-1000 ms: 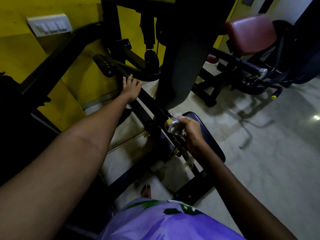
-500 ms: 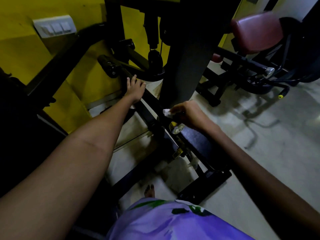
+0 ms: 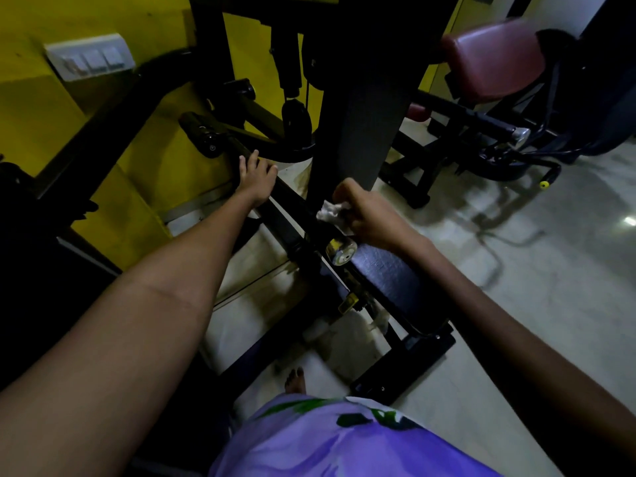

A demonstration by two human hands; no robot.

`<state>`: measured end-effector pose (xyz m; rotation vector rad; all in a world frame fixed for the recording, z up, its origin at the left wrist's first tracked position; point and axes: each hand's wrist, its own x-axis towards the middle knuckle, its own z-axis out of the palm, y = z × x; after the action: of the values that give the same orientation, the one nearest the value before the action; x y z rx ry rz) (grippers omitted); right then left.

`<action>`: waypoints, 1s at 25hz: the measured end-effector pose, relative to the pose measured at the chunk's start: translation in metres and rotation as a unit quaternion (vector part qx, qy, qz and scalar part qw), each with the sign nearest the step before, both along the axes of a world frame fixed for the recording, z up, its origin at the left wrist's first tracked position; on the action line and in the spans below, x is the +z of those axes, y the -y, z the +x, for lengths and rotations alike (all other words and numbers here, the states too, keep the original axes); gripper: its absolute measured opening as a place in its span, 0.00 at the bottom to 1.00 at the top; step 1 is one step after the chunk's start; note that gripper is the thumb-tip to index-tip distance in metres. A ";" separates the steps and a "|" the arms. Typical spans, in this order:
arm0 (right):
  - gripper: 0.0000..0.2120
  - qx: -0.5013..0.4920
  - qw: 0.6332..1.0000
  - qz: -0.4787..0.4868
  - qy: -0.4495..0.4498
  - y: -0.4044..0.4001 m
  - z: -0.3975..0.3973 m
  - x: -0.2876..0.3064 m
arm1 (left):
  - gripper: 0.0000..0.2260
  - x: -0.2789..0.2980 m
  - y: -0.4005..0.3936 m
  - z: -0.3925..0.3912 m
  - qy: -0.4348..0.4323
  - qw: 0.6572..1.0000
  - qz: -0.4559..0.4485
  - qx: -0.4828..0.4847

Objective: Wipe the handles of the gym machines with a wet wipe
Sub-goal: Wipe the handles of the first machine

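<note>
A black gym machine bar (image 3: 285, 215) runs diagonally from a black roller handle (image 3: 201, 137) at upper left down to a silver end cap (image 3: 340, 251). My left hand (image 3: 258, 179) rests on the upper part of the bar with its fingers laid flat. My right hand (image 3: 364, 211) grips a crumpled white wet wipe (image 3: 330, 213) and holds it against the bar just above the silver cap. A black seat pad (image 3: 389, 280) lies under my right wrist.
A dark upright pad (image 3: 358, 98) stands right behind my right hand. A yellow wall (image 3: 41, 108) with a white switch panel (image 3: 91, 58) is at left. Another machine with a maroon pad (image 3: 492, 60) stands at upper right. Pale floor (image 3: 516, 270) spreads to the right.
My right hand has moved up from the silver end cap along the bar with the wipe. The left hand has stayed on the bar.
</note>
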<state>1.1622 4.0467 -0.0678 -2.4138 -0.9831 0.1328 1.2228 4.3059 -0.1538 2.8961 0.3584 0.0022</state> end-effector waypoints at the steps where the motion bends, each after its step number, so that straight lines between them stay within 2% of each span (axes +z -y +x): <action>1: 0.10 -0.022 0.999 0.035 -0.019 0.000 0.004 0.004 | 0.17 0.000 0.000 0.000 0.000 1.000 -0.007 -0.001; 3: 0.10 -0.033 0.997 0.063 -0.023 -0.002 0.008 0.008 | 0.17 0.000 0.000 -0.001 -0.004 1.000 -0.005 -0.001; 7: 0.08 0.036 0.999 -0.020 0.000 -0.008 -0.003 -0.006 | 0.16 0.003 0.002 -0.003 -0.008 1.000 0.030 0.000; 12: 0.07 0.039 0.998 -0.012 0.037 -0.005 -0.005 -0.012 | 0.16 0.002 0.002 -0.005 -0.002 0.999 0.042 -0.002; 14: 0.06 0.023 0.999 -0.018 0.031 -0.005 0.003 -0.009 | 0.16 0.001 0.003 -0.005 -0.006 0.999 0.044 -0.006; 17: 0.07 -0.046 0.996 0.043 0.061 -0.009 0.014 -0.004 | 0.17 -0.001 0.001 -0.004 -0.005 1.000 0.029 -0.007; 20: 0.07 0.029 0.993 0.023 0.111 -0.017 0.005 -0.009 | 0.17 0.001 0.002 -0.004 0.004 1.000 0.009 -0.003; 22: 0.09 0.072 0.994 -0.005 0.083 -0.016 -0.007 -0.015 | 0.17 0.002 0.003 -0.004 0.004 1.000 -0.003 -0.002; 25: 0.10 0.087 0.994 -0.012 0.066 -0.003 -0.009 -0.014 | 0.17 0.003 0.005 -0.005 0.010 1.000 -0.010 0.000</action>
<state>1.1531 4.0494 -0.0821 -2.3809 -1.2578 0.0460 1.2180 4.3005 -0.1511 2.8740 0.3536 0.0274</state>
